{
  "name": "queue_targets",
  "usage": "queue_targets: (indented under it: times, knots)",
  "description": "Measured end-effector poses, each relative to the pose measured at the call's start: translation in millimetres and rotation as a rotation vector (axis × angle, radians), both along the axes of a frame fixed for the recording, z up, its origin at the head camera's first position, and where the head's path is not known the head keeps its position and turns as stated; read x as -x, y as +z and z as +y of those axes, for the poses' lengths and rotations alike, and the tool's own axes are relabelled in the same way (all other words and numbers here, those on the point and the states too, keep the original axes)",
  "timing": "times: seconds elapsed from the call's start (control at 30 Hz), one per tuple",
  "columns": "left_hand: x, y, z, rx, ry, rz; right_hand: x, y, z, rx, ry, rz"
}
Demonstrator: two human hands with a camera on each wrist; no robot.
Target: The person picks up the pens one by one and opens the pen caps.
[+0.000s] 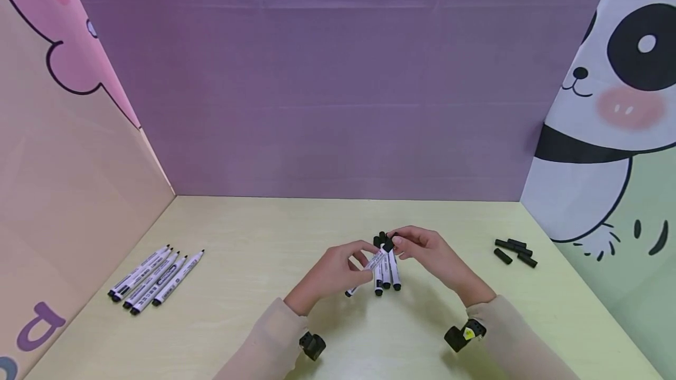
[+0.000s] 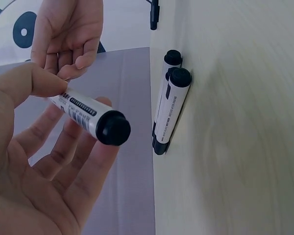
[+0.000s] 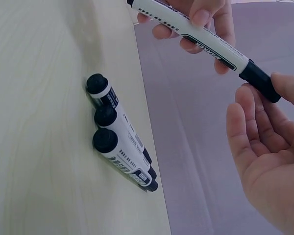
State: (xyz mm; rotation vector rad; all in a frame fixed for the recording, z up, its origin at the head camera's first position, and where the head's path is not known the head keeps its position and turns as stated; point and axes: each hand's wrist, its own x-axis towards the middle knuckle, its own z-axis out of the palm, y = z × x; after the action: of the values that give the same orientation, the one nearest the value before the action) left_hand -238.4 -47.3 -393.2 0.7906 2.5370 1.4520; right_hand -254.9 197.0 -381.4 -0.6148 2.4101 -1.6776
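My left hand (image 1: 340, 265) pinches the white barrel of a marker (image 3: 196, 36) between thumb and fingers, above the table. At the marker's other end, a black cap (image 3: 260, 82) sits against the barrel, and my right hand (image 1: 425, 251) pinches that cap. The remaining right fingers are loosely bent in the right wrist view. The marker's black rear end faces the camera in the left wrist view. Close below the hands, three more white markers (image 3: 130, 154) with black caps lie side by side on the table.
On the left of the table (image 1: 253, 333) lies a row of several white markers (image 1: 153, 277) with bare, thin dark tips pointing away. Several loose black caps (image 1: 513, 246) lie at the right. A purple panel (image 1: 338, 92) stands behind, with printed panels on both sides.
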Motion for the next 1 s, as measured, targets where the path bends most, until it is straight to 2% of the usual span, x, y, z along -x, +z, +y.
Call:
queue_targets:
  times: [0.17,0.4,0.5,0.77,1.0]
  knots:
    - [-1.0,-0.9,2,-0.02,0.009,0.0,-1.4,0.0,-2,0.025,-0.007,-0.009]
    - [-3.1,0.1,9,-0.065,-0.014,-0.079,-5.0,-1.0,-7,0.056,-0.004,-0.002]
    - [-3.7,0.9,12,-0.059,-0.009,-0.085,-6.3,-1.1,-9,0.082,0.001,0.017]
    - [-5.8,1.8,16,-0.052,0.003,-0.036,-11.6,0.9,-16,0.177,-0.005,0.051]
    - [-7.6,3.2,18,-0.019,0.03,0.025,-13.6,-5.1,-20,0.232,-0.033,0.074]
